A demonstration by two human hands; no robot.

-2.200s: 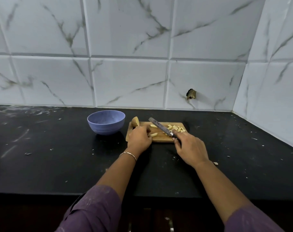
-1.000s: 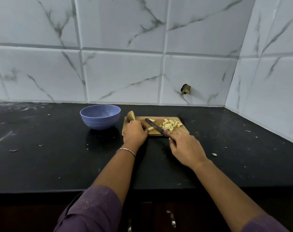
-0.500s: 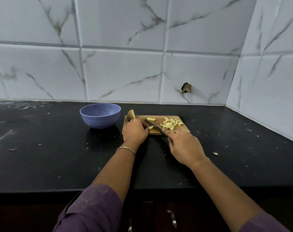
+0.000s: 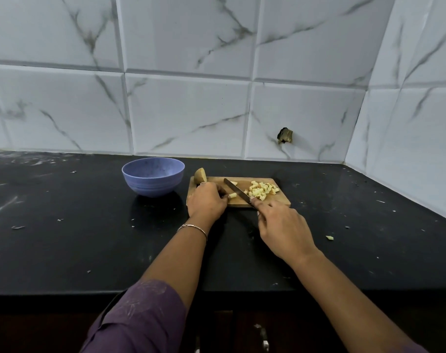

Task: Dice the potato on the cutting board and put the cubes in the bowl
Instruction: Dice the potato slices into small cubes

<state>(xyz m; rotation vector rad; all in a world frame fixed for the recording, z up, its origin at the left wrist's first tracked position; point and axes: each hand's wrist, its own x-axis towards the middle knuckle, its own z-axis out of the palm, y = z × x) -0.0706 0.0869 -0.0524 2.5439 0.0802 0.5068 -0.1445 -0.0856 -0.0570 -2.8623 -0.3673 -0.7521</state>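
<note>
A small wooden cutting board (image 4: pixel 280 201) lies on the black counter. My left hand (image 4: pixel 206 201) pinches a pale potato strip (image 4: pixel 232 195) at the board's left part. My right hand (image 4: pixel 283 229) grips a knife (image 4: pixel 236 191) by its handle, the blade angled across the board just right of the strip. A pile of several potato cubes (image 4: pixel 261 191) sits on the board's right half. An uncut potato piece (image 4: pixel 200 175) stands at the board's back left corner. The blue bowl (image 4: pixel 153 176) stands left of the board; I see nothing inside it.
The black counter (image 4: pixel 64 238) carries scattered scraps, and one potato bit (image 4: pixel 329 237) lies right of my right hand. Marble-tiled walls close the back and right side. The counter's front edge runs below my forearms.
The pile of cubes has grown on the board's right side. The strip under my left hand has become shorter, and the knife blade now sits close to it.
</note>
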